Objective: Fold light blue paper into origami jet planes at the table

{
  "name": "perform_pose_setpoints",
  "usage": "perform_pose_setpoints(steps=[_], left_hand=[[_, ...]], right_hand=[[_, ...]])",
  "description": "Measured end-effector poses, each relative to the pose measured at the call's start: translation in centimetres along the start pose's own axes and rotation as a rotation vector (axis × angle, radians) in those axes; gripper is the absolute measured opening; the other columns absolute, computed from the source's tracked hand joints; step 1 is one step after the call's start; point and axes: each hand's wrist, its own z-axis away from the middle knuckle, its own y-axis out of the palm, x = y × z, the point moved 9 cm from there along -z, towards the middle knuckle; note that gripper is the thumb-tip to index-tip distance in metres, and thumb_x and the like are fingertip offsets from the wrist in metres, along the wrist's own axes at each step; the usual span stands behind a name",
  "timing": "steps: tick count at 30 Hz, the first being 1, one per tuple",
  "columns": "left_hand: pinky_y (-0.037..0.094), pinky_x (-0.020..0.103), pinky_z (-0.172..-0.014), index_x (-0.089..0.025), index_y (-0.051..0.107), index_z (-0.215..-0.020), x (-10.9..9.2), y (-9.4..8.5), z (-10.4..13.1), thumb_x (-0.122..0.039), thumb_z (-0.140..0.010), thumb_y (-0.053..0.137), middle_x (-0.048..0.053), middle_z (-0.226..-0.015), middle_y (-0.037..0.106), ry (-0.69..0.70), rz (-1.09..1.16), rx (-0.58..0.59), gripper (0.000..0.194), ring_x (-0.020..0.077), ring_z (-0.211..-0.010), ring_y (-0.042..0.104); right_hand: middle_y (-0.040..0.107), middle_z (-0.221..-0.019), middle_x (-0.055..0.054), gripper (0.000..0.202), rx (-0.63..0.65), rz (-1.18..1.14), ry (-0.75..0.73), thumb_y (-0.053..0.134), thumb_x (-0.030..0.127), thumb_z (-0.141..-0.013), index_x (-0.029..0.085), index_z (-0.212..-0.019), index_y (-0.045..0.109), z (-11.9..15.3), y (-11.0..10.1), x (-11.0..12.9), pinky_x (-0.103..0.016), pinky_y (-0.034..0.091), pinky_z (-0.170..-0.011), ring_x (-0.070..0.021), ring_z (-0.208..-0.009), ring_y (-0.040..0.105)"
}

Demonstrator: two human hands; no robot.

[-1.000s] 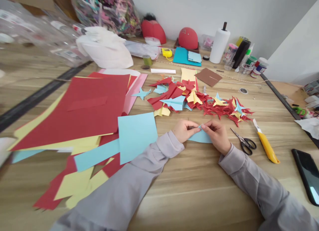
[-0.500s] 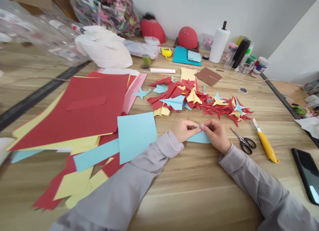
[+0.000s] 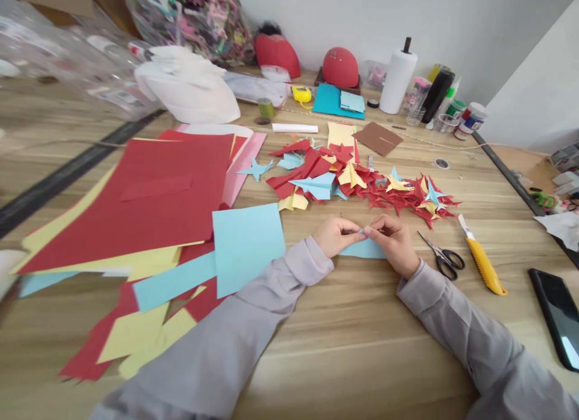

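Note:
A small piece of light blue paper (image 3: 364, 249) is pinched between my two hands near the middle of the table. My left hand (image 3: 333, 235) grips its upper left part, thumb and fingers together. On the right side, my right hand (image 3: 393, 242) pinches the top of the same paper, its fingertips touching those of the left. The fingers partly hide the paper's upper edge. A pile of red, yellow and blue folded paper pieces (image 3: 316, 172) lies just beyond my hands. To the left is a blue square sheet (image 3: 248, 245).
Scissors (image 3: 447, 263) and a yellow cutter (image 3: 485, 266) lie to the right, with a black phone (image 3: 557, 317) farther out. Large red sheets (image 3: 176, 197) cover the left side. A white roll (image 3: 398, 82) stands at the back.
The lower part of the blue paper between my hands has shifted slightly up and to the right. Both hands keep nearly the same place and grip.

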Motion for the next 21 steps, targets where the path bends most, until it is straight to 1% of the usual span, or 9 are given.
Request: perform_pose_setpoints(steps=[6, 13, 15, 18, 21], left_hand=[[0.024, 0.021, -0.045, -0.009, 0.071, -0.068, 0.1, 0.2, -0.2, -0.046, -0.065, 0.066, -0.004, -0.046, 0.046, -0.037, -0.035, 0.06, 0.037, 0.0062, -0.048, 0.033], [0.019, 0.022, -0.043, -0.01, 0.065, -0.054, 0.1, 0.5, -0.1, -0.051, -0.059, 0.071, -0.006, -0.043, 0.036, -0.063, -0.008, 0.041, 0.042, 0.0049, -0.046, 0.026], [0.02, 0.022, -0.044, -0.01, 0.064, -0.053, -0.1, 0.5, -0.1, -0.052, -0.059, 0.07, -0.006, -0.043, 0.037, -0.057, -0.008, 0.037, 0.043, 0.0051, -0.046, 0.027], [0.022, 0.022, -0.045, -0.009, 0.068, -0.061, 0.0, 0.3, 0.0, -0.048, -0.062, 0.069, -0.004, -0.045, 0.043, -0.051, -0.026, 0.025, 0.039, 0.0063, -0.047, 0.031], [0.023, 0.022, -0.045, -0.009, 0.068, -0.06, 0.2, 0.3, -0.1, -0.042, -0.063, 0.069, -0.004, -0.044, 0.043, -0.054, -0.057, 0.032, 0.033, 0.0063, -0.047, 0.032]], right_hand=[[0.051, -0.06, 0.002, 0.031, -0.012, -0.008, 0.004, 0.074, 0.042, -0.065, 0.017, -0.057, 0.056, -0.1, -0.1, -0.2, -0.023, 0.035, -0.052, -0.0095, -0.056, 0.045], [0.052, -0.059, 0.002, 0.032, 0.017, -0.02, 0.018, 0.074, 0.042, -0.064, 0.017, -0.057, 0.056, -0.1, 0.2, -0.4, -0.024, 0.034, -0.052, -0.0099, -0.056, 0.046], [0.054, -0.06, 0.001, 0.031, 0.029, -0.016, 0.028, 0.074, 0.042, -0.065, 0.017, -0.059, 0.057, 0.0, 0.4, -0.5, -0.024, 0.035, -0.052, -0.0104, -0.057, 0.047], [0.056, -0.063, 0.0, 0.03, 0.052, -0.012, 0.076, 0.073, 0.044, -0.066, 0.017, -0.066, 0.059, 0.0, 0.6, -1.1, -0.024, 0.035, -0.053, -0.0106, -0.056, 0.047], [0.054, -0.06, 0.002, 0.032, 0.054, 0.009, 0.076, 0.072, 0.046, -0.067, 0.017, -0.065, 0.057, 0.0, 0.7, -1.3, -0.024, 0.034, -0.052, -0.01, -0.055, 0.045]])
